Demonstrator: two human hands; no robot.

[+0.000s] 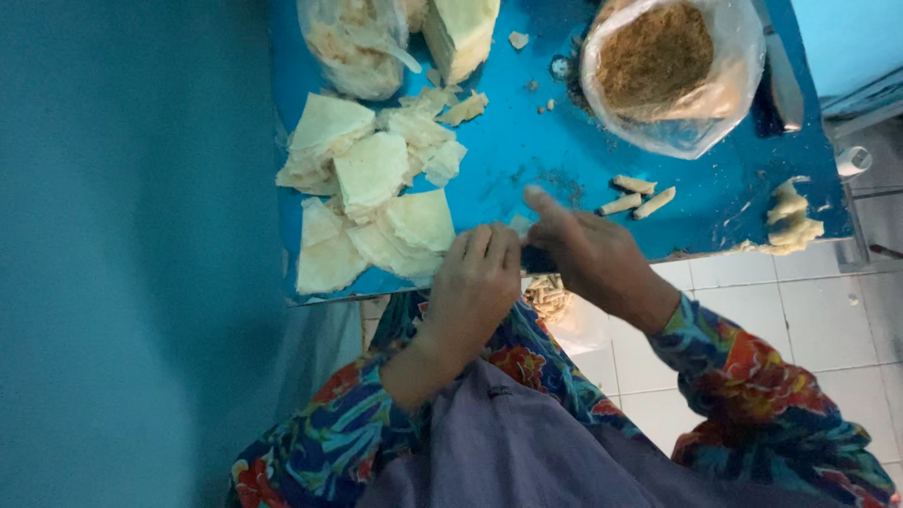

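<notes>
Left hand (478,282) and right hand (581,252): together at the near edge of the blue worktop (527,141), fingers curled around a small pale wrapper piece (519,224); grip unclear. Cut wrapper sheets (372,202) just left. Three finished rolls (636,196) right. Bare worktop between. Bag of brown filling (663,66) at the far side.

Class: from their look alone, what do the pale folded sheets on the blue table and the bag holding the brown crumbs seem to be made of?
Folded sheets: probably thin dough or pastry wrappers; matte, cream, limp, ragged edges.
Bag: clear plastic film; glossy, wrinkled, the brown crumbs show through.
Table: smooth blue surface, perhaps paint or laminate; unclear.
</notes>
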